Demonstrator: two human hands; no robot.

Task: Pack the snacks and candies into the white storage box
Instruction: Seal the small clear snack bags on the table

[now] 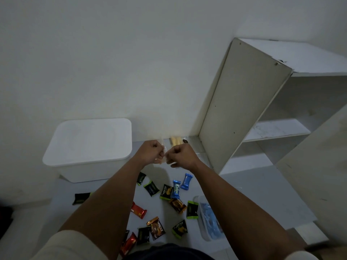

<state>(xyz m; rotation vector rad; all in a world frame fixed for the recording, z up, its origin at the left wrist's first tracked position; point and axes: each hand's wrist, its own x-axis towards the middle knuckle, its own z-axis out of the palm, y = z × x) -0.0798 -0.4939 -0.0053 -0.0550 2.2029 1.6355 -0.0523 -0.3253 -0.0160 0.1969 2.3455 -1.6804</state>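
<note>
I have my left hand [152, 152] and right hand [181, 155] both pinching a clear wrapper [163, 151] between them; the white box [88, 147] sits lidded at left, so I should free a hand, lift the lid first

White shelf unit [249, 113] w/ open shelves at right, clear tub of blue items [210, 218] beside it; plain wall [112, 53] behind

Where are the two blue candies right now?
In the head view, the two blue candies lie on the floor right of centre, just below the right hand.
</note>
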